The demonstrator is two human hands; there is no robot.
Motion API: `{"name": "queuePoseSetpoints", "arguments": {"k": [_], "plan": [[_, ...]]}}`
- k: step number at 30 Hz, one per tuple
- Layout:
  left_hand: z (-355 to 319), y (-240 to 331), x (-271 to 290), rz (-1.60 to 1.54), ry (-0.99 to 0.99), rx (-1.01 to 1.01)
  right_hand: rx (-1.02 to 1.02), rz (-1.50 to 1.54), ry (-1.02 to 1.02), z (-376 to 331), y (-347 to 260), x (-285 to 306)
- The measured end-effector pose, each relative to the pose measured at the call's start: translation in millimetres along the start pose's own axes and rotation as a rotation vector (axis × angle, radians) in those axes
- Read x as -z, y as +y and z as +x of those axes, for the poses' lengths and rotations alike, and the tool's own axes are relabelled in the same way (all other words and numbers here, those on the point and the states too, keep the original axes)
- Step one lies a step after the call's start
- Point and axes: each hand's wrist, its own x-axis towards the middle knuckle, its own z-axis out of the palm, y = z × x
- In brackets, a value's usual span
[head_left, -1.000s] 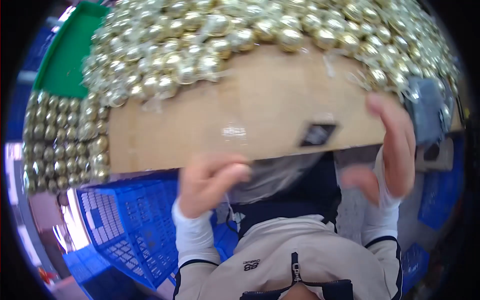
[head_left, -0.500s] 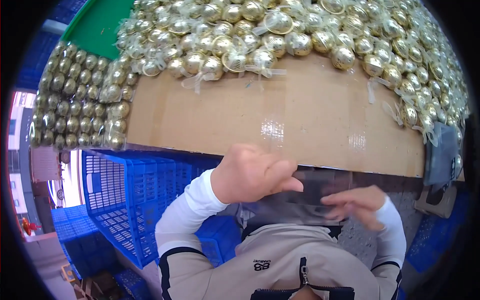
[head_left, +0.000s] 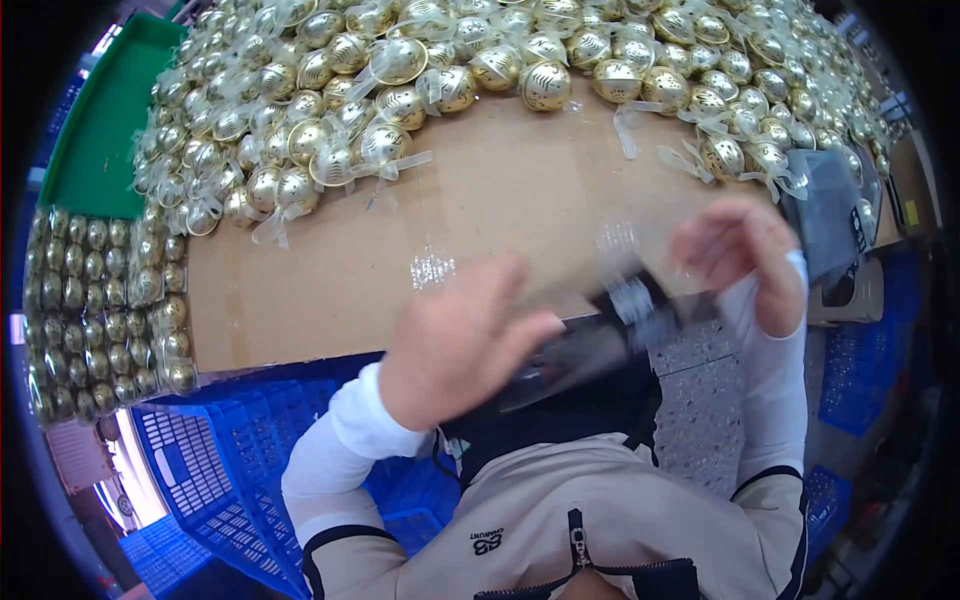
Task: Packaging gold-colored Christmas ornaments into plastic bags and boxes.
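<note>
Nearest the camera, the person's beige zip jacket (head_left: pixel 560 520) fills the lower middle of the head view, with white sleeves running up to both hands. Both hands are held above the near edge of the cardboard-covered bench (head_left: pixel 520 190).

The left hand (head_left: pixel 455 345) is curled, fingers bent around the near end of a clear plastic bag (head_left: pixel 590 340). The right hand (head_left: pixel 745 255) has its fingers pinched on the far end of the same bag, close to a dark label (head_left: pixel 635 295) on the film. The bag spans the gap between the two hands, just over the near edge of the bench; it is motion-blurred, and its contents cannot be determined.

Blue plastic crates (head_left: pixel 200 480) stand below the near left corner of the bench.

On the bench, the near middle area is bare cardboard. At the right edge lies a stack of dark packets (head_left: pixel 830 210). At the left edge, gold bells (head_left: pixel 100 300) are arranged in neat rows. Beyond them, a green tray (head_left: pixel 100 140) occupies the far left corner.

Along the far edge, a loose heap of gold bells with clear ribbon (head_left: pixel 450 70) runs from left corner to right corner.
</note>
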Motion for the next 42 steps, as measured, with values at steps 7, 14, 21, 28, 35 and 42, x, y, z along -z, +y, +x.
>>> {"name": "queuePoseSetpoints", "arguments": {"k": [7,14,21,28,35,42], "plan": [[24,-32,-46,-0.953,0.411,0.542,0.082,-0.353,0.200,21,54,-67],[26,-56,-48,0.567,0.298,0.176,0.124,-1.375,0.264,62,89,-40],[23,-60,-54,0.517,0.058,0.148,0.336,-1.757,0.166,66,106,-36],[14,-65,-57,0.254,0.251,0.221,0.366,-1.552,0.249,55,101,-33],[12,-28,-44,-1.675,0.397,0.229,0.362,-0.063,0.289,12,73,-48],[5,0,-23,-1.121,0.216,-0.168,0.358,-0.320,0.020,28,-17,-10]]}}
